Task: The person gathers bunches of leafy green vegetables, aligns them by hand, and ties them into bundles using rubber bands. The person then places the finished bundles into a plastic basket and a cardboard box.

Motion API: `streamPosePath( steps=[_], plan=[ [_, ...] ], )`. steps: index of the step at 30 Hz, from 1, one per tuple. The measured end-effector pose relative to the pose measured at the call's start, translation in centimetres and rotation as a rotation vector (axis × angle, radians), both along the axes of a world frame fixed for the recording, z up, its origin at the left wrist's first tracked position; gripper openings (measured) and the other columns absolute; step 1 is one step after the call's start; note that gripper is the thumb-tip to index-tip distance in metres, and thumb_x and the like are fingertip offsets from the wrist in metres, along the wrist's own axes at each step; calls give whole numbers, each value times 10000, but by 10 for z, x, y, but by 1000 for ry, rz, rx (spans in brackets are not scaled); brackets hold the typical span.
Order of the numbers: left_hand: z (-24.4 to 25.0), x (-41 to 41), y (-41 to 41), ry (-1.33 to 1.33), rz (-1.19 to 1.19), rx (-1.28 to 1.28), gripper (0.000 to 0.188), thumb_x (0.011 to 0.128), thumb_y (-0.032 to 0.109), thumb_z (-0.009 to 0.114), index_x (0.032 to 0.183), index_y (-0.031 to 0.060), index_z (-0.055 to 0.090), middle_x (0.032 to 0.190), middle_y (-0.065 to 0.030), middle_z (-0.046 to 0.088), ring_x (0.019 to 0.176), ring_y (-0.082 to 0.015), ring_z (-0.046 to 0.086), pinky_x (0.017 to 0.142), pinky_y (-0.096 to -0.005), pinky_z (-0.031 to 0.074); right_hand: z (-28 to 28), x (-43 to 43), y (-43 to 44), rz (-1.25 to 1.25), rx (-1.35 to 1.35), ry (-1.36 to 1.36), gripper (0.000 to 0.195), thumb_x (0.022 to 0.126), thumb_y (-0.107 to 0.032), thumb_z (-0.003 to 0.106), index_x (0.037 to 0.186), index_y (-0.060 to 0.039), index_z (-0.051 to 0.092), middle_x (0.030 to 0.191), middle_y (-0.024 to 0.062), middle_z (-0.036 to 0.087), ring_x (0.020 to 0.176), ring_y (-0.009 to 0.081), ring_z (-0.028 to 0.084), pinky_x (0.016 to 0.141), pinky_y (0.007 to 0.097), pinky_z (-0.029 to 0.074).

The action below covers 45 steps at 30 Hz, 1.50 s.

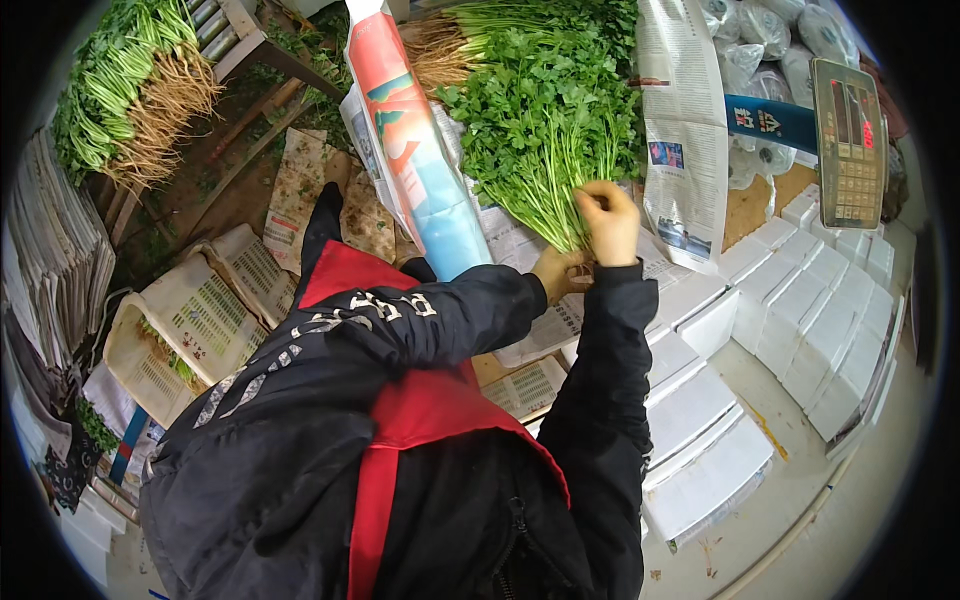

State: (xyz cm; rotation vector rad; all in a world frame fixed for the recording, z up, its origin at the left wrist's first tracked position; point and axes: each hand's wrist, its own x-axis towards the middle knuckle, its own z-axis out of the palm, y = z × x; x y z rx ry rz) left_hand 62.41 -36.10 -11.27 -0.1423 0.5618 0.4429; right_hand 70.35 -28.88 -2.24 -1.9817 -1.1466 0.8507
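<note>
A large heap of leafy green herbs with long stems (551,165) lies on newspaper in front of me, roots showing at its upper left. At the lower ends of the nearest stems, my left hand (559,271) is closed around the gathered bases. Just above it and to the right, my right hand (609,223) touches the stems with thumb and forefinger bent together; whether a single stem is between them I cannot tell. Left of the heap stands a long red and blue printed wrapper or roll (420,150). A newspaper sheet (684,135) hangs at the heap's right side.
At the right are a digital scale display (850,146), stacked white foam boxes (817,300) and bagged goods (765,30). More rooted herbs (131,97) lie at upper left, above a newspaper stack (56,240). Plastic crates (191,322) stand at lower left.
</note>
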Motion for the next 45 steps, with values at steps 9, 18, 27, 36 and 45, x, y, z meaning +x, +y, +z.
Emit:
streamPosePath(
  steps=[9,18,27,36,45],
  plan=[
    [7,-2,5,-36,-46,-7,343,854,162,569,1164,68,457,942,-77,600,806,-231,630,605,-358,537,21,-1,-13,366,-400,150,133,731,-113,645,816,-10,652,720,83,643,639,145,593,608,269,474],
    [-4,-9,-12,-52,-29,-114,344,830,140,586,1151,84,476,990,-84,588,870,-249,606,698,-406,507,73,-61,243,196,369,-616,327,744,-233,649,998,-29,626,876,200,635,793,325,611,739,354,491],
    [-13,-1,-7,11,-30,-73,330,851,132,577,1164,51,505,1067,-134,605,953,-300,597,837,-469,468,10,46,54,-275,72,269,157,860,-87,576,967,9,638,761,70,641,589,71,552,540,178,429],
    [7,-9,11,-32,-141,-58,331,909,240,517,1134,-2,502,1049,-149,601,944,-271,602,835,-420,498,-6,32,-115,-210,-279,-282,217,765,-95,624,980,-82,647,837,105,628,743,224,585,690,314,462],
    [5,-12,14,-30,-143,-124,366,912,324,509,1141,40,502,1071,-114,571,965,-259,581,847,-429,487,-31,17,-83,40,-42,-760,161,732,-106,581,857,-26,644,1059,148,579,1040,322,495,816,411,399]
  ],
)
